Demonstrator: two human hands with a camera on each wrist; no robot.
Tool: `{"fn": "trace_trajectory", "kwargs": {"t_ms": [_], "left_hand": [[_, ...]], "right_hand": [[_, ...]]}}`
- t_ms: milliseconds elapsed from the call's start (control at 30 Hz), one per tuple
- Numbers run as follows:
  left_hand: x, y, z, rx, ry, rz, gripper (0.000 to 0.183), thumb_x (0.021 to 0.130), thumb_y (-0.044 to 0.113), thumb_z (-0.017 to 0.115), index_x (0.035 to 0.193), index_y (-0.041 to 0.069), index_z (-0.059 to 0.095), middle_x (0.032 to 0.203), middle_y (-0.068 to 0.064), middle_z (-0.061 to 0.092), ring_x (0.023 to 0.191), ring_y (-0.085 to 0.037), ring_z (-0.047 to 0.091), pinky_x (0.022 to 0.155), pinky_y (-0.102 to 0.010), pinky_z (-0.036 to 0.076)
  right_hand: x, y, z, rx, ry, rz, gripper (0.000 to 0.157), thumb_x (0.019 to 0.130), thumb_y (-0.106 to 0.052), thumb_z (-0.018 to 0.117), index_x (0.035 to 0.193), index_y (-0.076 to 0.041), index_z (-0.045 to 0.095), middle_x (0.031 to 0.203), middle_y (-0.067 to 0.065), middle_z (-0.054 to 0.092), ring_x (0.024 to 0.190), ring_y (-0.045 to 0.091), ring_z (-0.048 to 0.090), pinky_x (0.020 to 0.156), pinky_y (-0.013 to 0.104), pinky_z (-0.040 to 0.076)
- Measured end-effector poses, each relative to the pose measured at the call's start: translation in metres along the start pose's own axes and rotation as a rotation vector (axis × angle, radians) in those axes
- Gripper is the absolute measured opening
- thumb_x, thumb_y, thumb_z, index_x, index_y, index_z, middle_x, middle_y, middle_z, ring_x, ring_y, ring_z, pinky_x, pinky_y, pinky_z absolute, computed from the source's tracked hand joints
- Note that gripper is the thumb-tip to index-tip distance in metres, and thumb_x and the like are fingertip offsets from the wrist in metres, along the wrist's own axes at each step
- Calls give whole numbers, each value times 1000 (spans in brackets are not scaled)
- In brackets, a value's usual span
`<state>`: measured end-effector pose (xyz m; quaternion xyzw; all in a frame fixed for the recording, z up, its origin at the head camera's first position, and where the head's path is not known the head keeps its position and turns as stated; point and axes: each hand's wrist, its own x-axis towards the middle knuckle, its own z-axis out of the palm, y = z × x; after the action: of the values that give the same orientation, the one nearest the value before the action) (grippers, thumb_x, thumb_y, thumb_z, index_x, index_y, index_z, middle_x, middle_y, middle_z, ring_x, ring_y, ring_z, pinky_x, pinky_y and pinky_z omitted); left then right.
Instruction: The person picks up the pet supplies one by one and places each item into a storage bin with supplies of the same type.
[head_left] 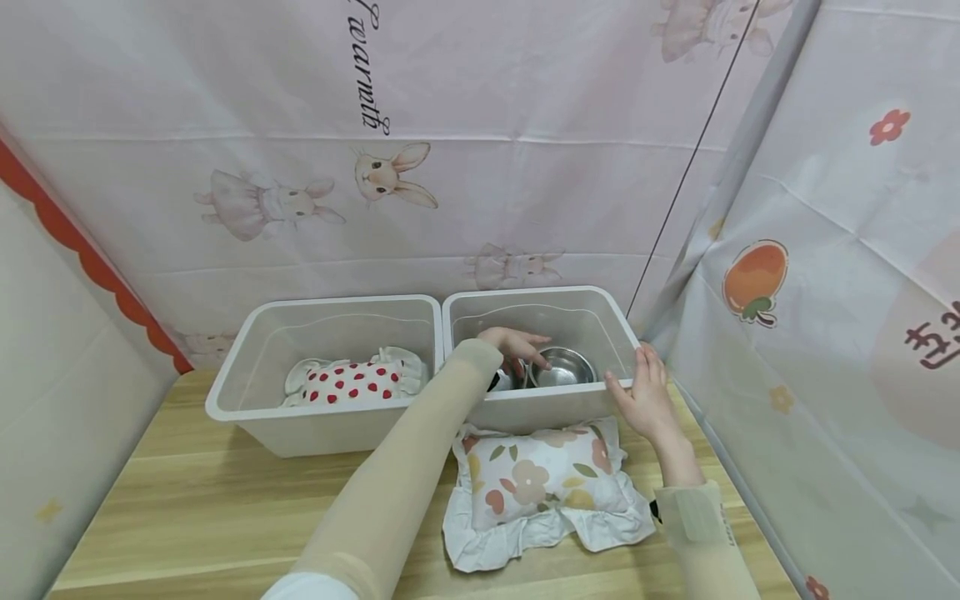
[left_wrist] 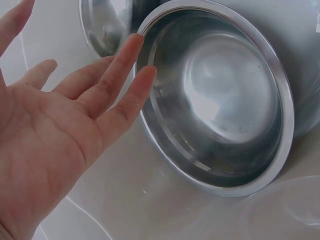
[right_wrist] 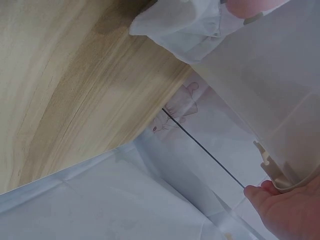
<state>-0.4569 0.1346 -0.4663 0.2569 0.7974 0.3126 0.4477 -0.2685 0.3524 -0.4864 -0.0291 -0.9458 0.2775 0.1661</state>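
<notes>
Inside the right-hand white bin point(head_left: 551, 408), my left hand point(head_left: 516, 343) reaches down with its fingers spread and nothing in its grasp. Its fingertips overlap the near rim of a shiny steel bowl point(left_wrist: 232, 90) in the left wrist view; whether they touch it I cannot tell. Part of a second steel bowl point(left_wrist: 106, 22) shows beside the first, mostly cut off by the frame. At the bin's right front corner my right hand point(head_left: 647, 398) grips the rim, fingers hooked over its outside, as the right wrist view point(right_wrist: 290, 205) also has it.
Left of this bin stands a matching white bin point(head_left: 247, 408) with a strawberry-print frilled pillow point(head_left: 352, 382) in it. A floral pillow with ruffled edges point(head_left: 540, 483) lies on the wooden table point(head_left: 225, 508) in front. Printed cloth walls point(head_left: 525, 200) close off the back and sides.
</notes>
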Motion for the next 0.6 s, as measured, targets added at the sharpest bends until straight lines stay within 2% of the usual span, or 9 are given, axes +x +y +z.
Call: {"fn": "trace_trajectory", "kwargs": {"t_ms": [267, 467, 600], "left_hand": [[-1, 0, 1, -27, 2, -10, 87, 90, 35, 68, 158, 32, 14, 156, -13, 30, 118, -39, 56, 103, -55, 40], [-1, 2, 1, -53, 10, -1, 83, 92, 32, 65, 158, 26, 16, 157, -13, 28, 119, -38, 55, 104, -55, 39], [-1, 2, 1, -76, 28, -15, 80, 92, 32, 64, 158, 22, 19, 154, -12, 33, 119, -36, 55, 104, -53, 38]], "right_hand": [[0, -1, -1, 5, -18, 14, 81, 98, -38, 51, 147, 17, 16, 155, 34, 11, 142, 50, 9, 111, 63, 20], [0, -2, -2, 9, -31, 26, 81, 99, -37, 51, 148, 16, 15, 155, 33, 10, 143, 48, 8, 112, 62, 20], [0, -3, -3, 6, -38, 29, 82, 99, -39, 50, 148, 16, 14, 155, 33, 9, 143, 48, 7, 111, 63, 20]]}}
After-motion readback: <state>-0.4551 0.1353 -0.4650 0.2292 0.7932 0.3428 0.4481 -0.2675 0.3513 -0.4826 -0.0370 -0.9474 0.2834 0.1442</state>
